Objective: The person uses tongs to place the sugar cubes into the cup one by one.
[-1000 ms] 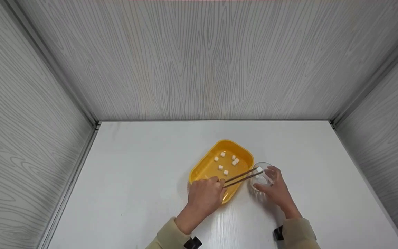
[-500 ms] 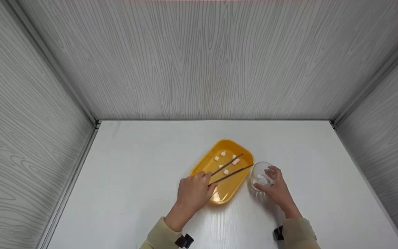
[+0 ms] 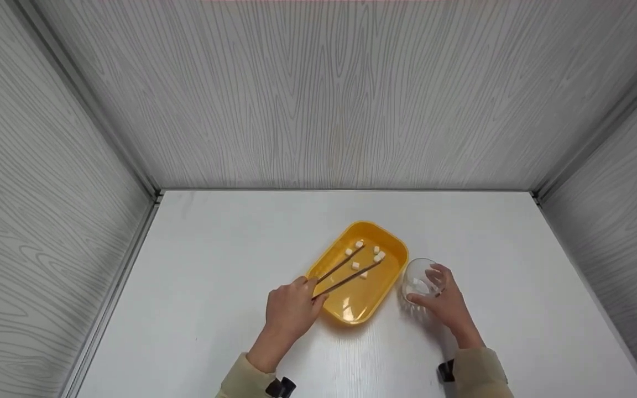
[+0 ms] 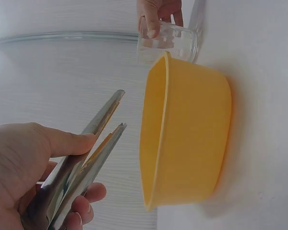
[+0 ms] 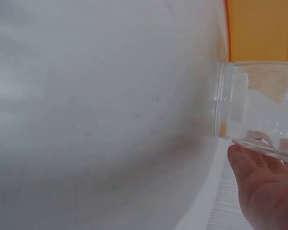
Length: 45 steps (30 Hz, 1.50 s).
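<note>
My left hand (image 3: pixel 292 312) grips metal tongs (image 4: pixel 103 113) from behind, thumb on one arm and fingers around the other. In the left wrist view the toothed tips stand apart with nothing between them. Seen from the head, the tongs reach over a yellow tray (image 3: pixel 358 309), where several small white cubes (image 3: pixel 359 244) lie mostly toward the far end. Just right of the tray stands a clear glass (image 3: pixel 415 272), a whitish patch showing low inside it. My right hand (image 3: pixel 447 301) holds the glass from its right side, thumb and fingers curved around the wall.
A white table (image 3: pixel 230 265) bears everything. Grey wood-grained panels rise behind it (image 3: pixel 318 99) and along its left and right sides. The tray wall (image 4: pixel 197 134) stands between the tongs and the table surface in the left wrist view.
One second ago the tongs pinched a white cube over the glass. They have since spread, let the cube go and moved left over the tray. My right hand has stayed on the glass.
</note>
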Available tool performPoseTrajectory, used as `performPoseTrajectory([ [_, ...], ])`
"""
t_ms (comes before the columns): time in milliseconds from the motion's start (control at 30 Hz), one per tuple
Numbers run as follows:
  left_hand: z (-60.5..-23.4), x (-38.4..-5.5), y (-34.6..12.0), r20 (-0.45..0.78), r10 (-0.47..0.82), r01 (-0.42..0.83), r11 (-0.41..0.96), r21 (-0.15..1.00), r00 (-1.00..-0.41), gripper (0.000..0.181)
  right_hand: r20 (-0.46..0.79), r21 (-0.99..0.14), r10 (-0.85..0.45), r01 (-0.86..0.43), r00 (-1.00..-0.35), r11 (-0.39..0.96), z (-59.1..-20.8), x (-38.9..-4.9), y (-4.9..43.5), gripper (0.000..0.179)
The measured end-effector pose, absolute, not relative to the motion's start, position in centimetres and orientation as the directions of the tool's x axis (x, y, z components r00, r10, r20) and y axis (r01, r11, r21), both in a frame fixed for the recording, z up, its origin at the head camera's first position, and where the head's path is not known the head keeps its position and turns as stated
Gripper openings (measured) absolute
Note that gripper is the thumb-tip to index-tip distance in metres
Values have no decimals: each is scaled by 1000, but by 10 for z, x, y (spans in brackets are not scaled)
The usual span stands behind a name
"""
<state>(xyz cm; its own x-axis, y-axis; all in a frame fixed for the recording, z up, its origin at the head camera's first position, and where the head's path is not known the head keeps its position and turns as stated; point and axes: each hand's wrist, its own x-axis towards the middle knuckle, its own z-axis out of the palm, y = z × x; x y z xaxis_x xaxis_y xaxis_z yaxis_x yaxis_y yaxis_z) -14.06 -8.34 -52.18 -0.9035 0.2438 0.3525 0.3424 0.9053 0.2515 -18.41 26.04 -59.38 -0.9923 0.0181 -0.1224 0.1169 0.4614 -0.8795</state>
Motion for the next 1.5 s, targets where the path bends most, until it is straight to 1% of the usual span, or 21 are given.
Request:
performPoseTrajectory([
  [267,-528,-138,-90,320,231,314,919,238,-919,36,-84,-910,-4,75,-996,408,-594,-183,263,110],
  [433,-532,-137,-93,334,231,319,917,239,-914,36,-82,-926,-1,76,-997,370,-594,-186,262,112],
  [567,-536,-138,-96,355,234,332,911,244,-905,33,-90,-927,-2,83,-996,366,-593,-189,261,107],
  [700,-538,-140,-97,338,235,324,916,238,-911,31,-97,-906,10,92,-995,413,-593,-190,260,99],
  [767,-538,-141,-98,325,235,318,920,230,-916,31,-104,-906,17,102,-994,411,-593,-190,259,97],
  [1033,-541,-145,-98,325,237,309,932,190,-916,28,-108,-911,19,107,-994,400,-595,-191,257,97],
  [1333,-537,-151,-95,236,245,279,952,123,-940,26,-112,-914,20,111,-993,389,-598,-193,258,98],
  [1500,-539,-153,-92,236,263,293,950,106,-936,22,-109,-927,5,104,-994,361,-595,-191,259,96],
])
